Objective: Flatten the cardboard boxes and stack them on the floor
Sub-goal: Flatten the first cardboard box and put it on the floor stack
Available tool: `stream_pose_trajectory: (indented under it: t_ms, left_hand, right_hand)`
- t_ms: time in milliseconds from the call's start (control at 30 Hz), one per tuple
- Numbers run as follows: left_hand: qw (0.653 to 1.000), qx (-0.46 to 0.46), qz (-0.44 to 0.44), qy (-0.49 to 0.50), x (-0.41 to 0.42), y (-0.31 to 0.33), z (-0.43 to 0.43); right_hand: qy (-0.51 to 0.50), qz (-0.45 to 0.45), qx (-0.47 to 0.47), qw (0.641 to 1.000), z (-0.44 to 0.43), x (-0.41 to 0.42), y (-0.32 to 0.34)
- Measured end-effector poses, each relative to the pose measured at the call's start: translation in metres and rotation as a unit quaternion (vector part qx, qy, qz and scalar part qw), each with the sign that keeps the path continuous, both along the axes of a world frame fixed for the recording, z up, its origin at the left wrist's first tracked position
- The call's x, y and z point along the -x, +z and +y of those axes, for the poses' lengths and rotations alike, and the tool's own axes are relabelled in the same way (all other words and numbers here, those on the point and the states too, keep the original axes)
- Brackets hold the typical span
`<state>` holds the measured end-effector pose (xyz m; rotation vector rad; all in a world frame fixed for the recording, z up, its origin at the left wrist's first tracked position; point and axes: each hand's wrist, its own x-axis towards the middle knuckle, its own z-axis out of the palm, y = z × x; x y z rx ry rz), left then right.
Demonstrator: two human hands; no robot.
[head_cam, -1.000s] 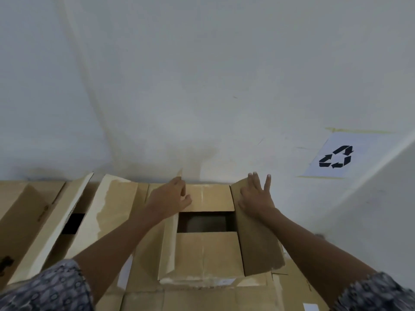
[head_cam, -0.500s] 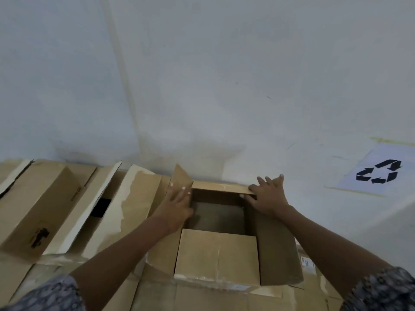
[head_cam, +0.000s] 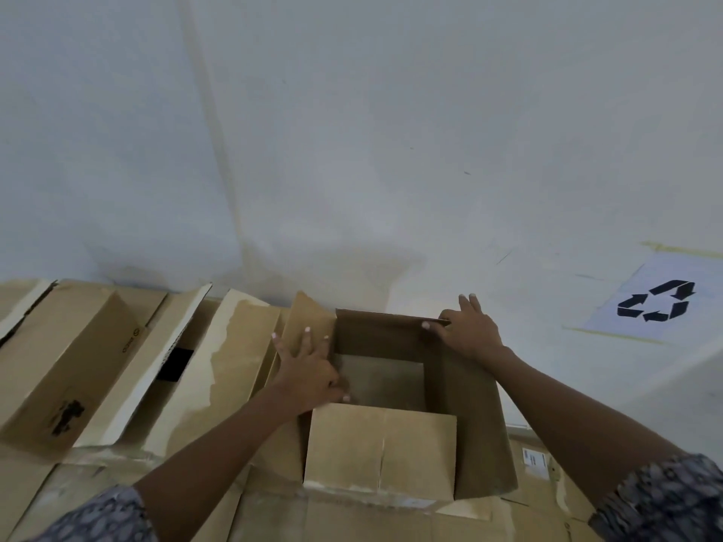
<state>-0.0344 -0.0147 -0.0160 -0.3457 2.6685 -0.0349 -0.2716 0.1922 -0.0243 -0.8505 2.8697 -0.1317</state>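
Note:
An open brown cardboard box (head_cam: 379, 444) stands on top of other cardboard, against a white wall. Its near flap lies folded outward toward me and its dark inside shows. My left hand (head_cam: 309, 369) lies flat with spread fingers on the box's left flap, pressing it outward. My right hand (head_cam: 469, 330) rests on the far right corner, thumb and fingers closed on the far flap's top edge, which stands upright. The right flap (head_cam: 481, 432) leans outward under my right forearm.
Several more open cardboard boxes (head_cam: 78, 365) stand in a row to the left along the wall. Flat cardboard (head_cam: 274, 518) lies under the boxes at the bottom. A paper sheet with a black recycling sign (head_cam: 657, 303) is taped at the right.
The far flap, folded inward a second ago, now stands upright under my right hand. My left hand has slid down the left flap and spread flat. The box opening shows wider.

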Motion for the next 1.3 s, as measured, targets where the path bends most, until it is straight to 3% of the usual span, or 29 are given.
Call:
stream_pose_trajectory:
  t_ms: [167, 267, 367, 500, 600, 900, 1000, 1067, 1300]
  left_hand:
    - [0.996, -0.049, 0.041, 0.067, -0.006, 0.009, -0.004]
    - [0.994, -0.048, 0.011, 0.093, -0.012, 0.01, -0.005]
    - [0.987, -0.087, 0.052, 0.126, -0.022, 0.006, -0.003]
    - [0.983, -0.122, 0.121, 0.071, -0.032, -0.005, -0.009]
    - [0.979, -0.155, 0.126, 0.033, -0.034, -0.001, -0.011]
    - [0.953, -0.252, 0.167, 0.036, -0.027, 0.013, 0.017]
    - [0.919, -0.301, 0.216, 0.138, -0.025, 0.005, 0.015]
    - [0.891, -0.334, 0.266, 0.153, -0.027, 0.006, 0.011]
    - [0.875, -0.331, 0.307, 0.176, -0.019, 0.018, 0.004]
  right_hand:
    - [0.017, 0.001, 0.032, 0.999, -0.003, -0.008, 0.007]
    - [0.025, 0.044, 0.011, 0.999, -0.005, -0.012, 0.007]
    - [0.01, 0.033, -0.001, 0.999, -0.005, -0.024, 0.005]
    - [0.014, 0.028, 0.031, 0.999, -0.006, -0.043, 0.008]
    - [0.022, 0.026, 0.041, 0.999, -0.012, -0.055, 0.011]
    - [0.016, 0.035, 0.104, 0.994, -0.008, -0.075, 0.002]
    - [0.001, 0.015, 0.131, 0.991, -0.004, -0.078, 0.007]
    - [-0.006, 0.006, 0.141, 0.99, -0.005, -0.083, 0.011]
    - [-0.046, -0.025, 0.204, 0.978, -0.004, -0.092, 0.017]
